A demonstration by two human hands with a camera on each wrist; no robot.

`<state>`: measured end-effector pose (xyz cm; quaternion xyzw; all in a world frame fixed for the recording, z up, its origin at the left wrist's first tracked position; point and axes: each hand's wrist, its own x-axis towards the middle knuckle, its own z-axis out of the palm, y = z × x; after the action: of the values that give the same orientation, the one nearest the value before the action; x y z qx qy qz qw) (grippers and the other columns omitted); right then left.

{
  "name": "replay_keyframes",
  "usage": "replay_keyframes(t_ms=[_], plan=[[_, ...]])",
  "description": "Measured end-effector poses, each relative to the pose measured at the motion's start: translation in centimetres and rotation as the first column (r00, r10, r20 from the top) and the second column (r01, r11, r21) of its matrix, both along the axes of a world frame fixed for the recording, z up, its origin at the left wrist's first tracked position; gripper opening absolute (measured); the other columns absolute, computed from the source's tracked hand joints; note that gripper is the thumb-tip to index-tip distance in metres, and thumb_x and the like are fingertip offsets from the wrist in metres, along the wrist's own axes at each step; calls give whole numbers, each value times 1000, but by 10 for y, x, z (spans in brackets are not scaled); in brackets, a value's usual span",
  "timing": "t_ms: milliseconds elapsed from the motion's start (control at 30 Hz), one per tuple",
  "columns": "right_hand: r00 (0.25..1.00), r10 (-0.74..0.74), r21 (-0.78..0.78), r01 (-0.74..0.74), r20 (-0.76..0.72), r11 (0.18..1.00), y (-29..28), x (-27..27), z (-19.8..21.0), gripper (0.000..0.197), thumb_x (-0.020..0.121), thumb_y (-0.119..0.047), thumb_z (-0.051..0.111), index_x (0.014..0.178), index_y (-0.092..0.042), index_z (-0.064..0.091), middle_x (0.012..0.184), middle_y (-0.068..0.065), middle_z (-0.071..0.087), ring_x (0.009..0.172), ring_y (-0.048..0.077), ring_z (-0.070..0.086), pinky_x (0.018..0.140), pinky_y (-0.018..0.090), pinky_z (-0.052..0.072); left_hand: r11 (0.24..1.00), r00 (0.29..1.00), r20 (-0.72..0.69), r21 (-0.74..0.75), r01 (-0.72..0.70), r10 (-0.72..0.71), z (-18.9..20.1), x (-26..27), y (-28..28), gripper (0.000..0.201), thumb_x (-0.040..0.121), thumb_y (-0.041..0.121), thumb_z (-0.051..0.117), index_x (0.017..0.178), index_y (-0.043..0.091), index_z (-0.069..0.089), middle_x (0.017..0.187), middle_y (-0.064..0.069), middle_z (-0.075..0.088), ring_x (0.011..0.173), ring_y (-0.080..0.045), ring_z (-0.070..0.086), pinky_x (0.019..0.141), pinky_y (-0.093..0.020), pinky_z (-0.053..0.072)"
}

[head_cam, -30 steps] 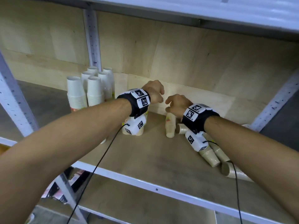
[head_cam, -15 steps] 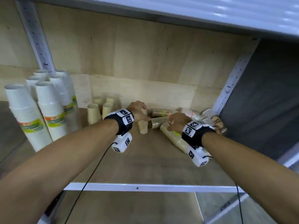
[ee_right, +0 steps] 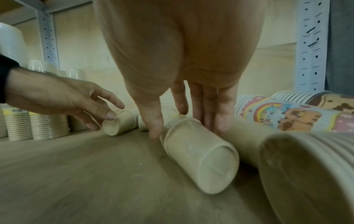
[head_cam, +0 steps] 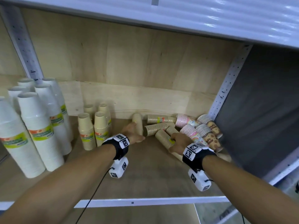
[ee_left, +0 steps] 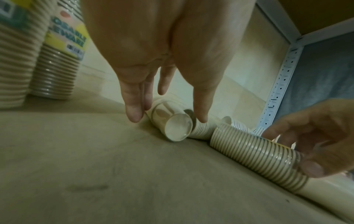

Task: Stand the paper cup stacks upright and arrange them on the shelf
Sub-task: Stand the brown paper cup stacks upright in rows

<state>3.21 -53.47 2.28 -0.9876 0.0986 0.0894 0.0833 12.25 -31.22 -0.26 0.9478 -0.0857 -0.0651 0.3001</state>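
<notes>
Several beige paper cup stacks lie in a pile at the back right of the wooden shelf (head_cam: 145,172). My left hand (head_cam: 137,136) reaches the base end of one lying beige stack (head_cam: 137,122). Its thumb and fingers (ee_left: 134,112) close round that end (ee_left: 179,128). My right hand (head_cam: 178,143) grips another lying beige stack (head_cam: 162,137) from above, thumb on one side and fingers (ee_right: 220,121) on the other of the stack (ee_right: 201,159). Several beige stacks (head_cam: 100,126) stand upright to the left.
Tall white cup stacks (head_cam: 40,126) stand at the far left. Pink printed stacks (head_cam: 192,135) and brown printed stacks (head_cam: 210,136) lie against the right post (head_cam: 226,88). A white rail (head_cam: 145,203) edges the shelf front, and another shelf hangs low overhead.
Both hands have moved right and down from mid-air onto the pile of lying stacks. The left now closes on one stack's end, the right on another.
</notes>
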Motion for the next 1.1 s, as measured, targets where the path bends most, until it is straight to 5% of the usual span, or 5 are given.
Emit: replay_keyframes(t_ms=[300, 667, 800, 1000, 1100], plan=[[999, -2, 67, 5, -35, 998, 4, -4, -11, 87, 71, -44, 78, 143, -16, 39, 136, 5, 51, 121, 25, 53, 96, 33, 47, 992, 997, -34, -99, -73, 70, -7, 3, -9, 83, 73, 35, 82, 141, 15, 39, 134, -7, 53, 120, -27, 53, 83, -29, 43], [1000, -9, 117, 11, -19, 993, 1, -2, -19, 82, 72, -44, 79, 139, -14, 42, 130, 5, 54, 115, 23, 55, 83, 27, 45, 993, 995, -75, -89, -79, 72, -2, -1, -17, 77, 69, 15, 78, 134, 14, 37, 120, -10, 55, 105, -31, 59, 80, -41, 57], [999, -2, 105, 6, -34, 994, 1, -2, -14, 85, 73, -45, 78, 142, -14, 40, 135, 4, 52, 118, 23, 54, 87, 29, 45, 998, 994, -93, -23, -67, 64, 6, 0, -12, 69, 69, 17, 79, 127, 12, 42, 121, -11, 56, 104, -31, 61, 76, -37, 56], [1000, 7, 100, -4, -26, 995, 0, -2, 9, 87, 73, -46, 77, 145, -16, 39, 142, 5, 47, 127, 24, 49, 96, 30, 44, 993, 989, -149, 119, 13, 5, 32, 4, -4, 88, 82, 23, 76, 150, 6, 22, 143, -15, 44, 125, -34, 52, 93, -41, 50], [1000, 15, 94, -15, -5, 995, 0, -1, 25, 77, 73, -45, 77, 139, -16, 48, 133, 5, 55, 118, 24, 55, 87, 28, 46, 981, 997, -70, 192, 1, 13, 51, 4, 1, 73, 87, 30, 70, 144, 6, 32, 139, -15, 50, 123, -33, 54, 93, -38, 49]])
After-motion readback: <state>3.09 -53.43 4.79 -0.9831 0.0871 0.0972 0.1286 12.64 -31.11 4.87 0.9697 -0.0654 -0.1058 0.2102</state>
